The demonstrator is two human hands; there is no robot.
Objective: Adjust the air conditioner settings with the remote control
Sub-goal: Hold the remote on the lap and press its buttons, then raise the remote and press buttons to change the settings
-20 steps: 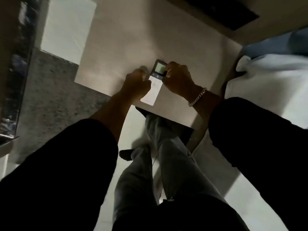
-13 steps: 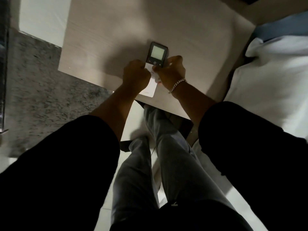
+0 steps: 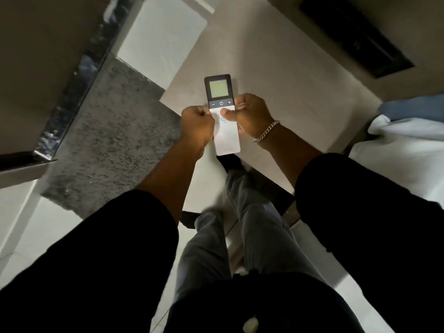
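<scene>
Above the pale table, a little in front of the person's body, one remote control is held face up between two hands, its dark screen end pointing away and its white lower end toward the knees. On the left, the left hand is curled shut against the remote's left edge, thumb lying on the white part just below the dark button strip. On the right, the right hand wraps the opposite edge, fingers behind and thumb laid across the face near a small blue-marked key; one chain bracelet sits on that wrist. The screen glows a flat green, but no digits can be read, so whether any setting has changed cannot be told. My judgement: the remote is picked up and readied, a key press looks imminent or under way, and the adjusting itself is left. The air conditioner is out of view.
</scene>
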